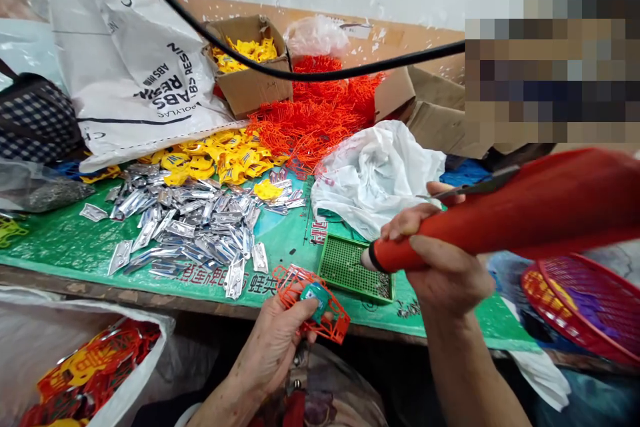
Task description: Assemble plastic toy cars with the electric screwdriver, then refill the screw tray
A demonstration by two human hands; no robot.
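My left hand [283, 330] pinches an orange-red openwork plastic frame [337, 323] with a green piece [314, 300] on it, just off the table's front edge. In my right hand [447, 273] is a red electric screwdriver [465, 220], fingers wrapped round its front end. A metal lever runs along its top, and its pale nose points left over a green mesh tray [345, 263]. Small metal parts, likely screws, lie at that tray's right end. Left of the tray, shiny metal plates [200, 230] lie in a loose heap on the green table cover.
Behind the plates lie yellow plastic parts [225, 153] and a heap of orange-red frames [320, 103]. A cardboard box [257, 90], white plastic bag [380, 170] and printed sack [135, 67] stand behind. A red basket [595, 307] is right; an open bag [145, 363] is lower left. A black cable [320, 73] crosses above.
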